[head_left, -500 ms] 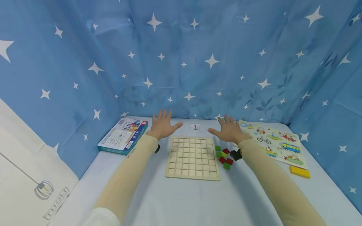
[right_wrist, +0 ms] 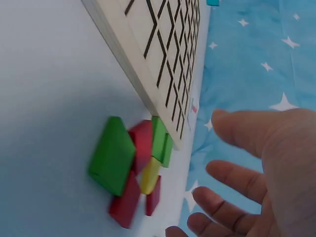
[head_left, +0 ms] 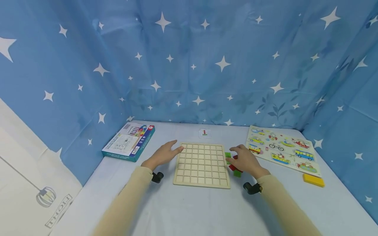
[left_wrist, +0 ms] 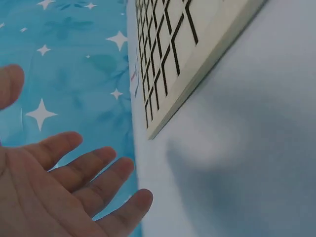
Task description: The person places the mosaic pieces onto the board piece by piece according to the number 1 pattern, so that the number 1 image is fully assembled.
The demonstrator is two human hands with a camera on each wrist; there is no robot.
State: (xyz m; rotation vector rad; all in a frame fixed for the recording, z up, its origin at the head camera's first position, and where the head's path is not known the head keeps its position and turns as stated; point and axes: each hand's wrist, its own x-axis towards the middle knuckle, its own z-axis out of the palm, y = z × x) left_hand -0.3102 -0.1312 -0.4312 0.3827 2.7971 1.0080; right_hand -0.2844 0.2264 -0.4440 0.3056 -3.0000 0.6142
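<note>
At the far left lies a flat box (head_left: 128, 141), then the left hand (head_left: 161, 156), its fingers spread, near the left edge of a wooden grid board (head_left: 201, 165) that lies flat on the white table (head_left: 189, 209), a small card (head_left: 204, 133) behind it. Just beside the board's right edge, green, red and yellow pieces (right_wrist: 142, 148) cluster near the right hand (head_left: 245, 160), which hovers with fingers apart and slightly bent. Farther right lie a picture board (head_left: 290, 151) and a yellow block (head_left: 313, 180).
</note>
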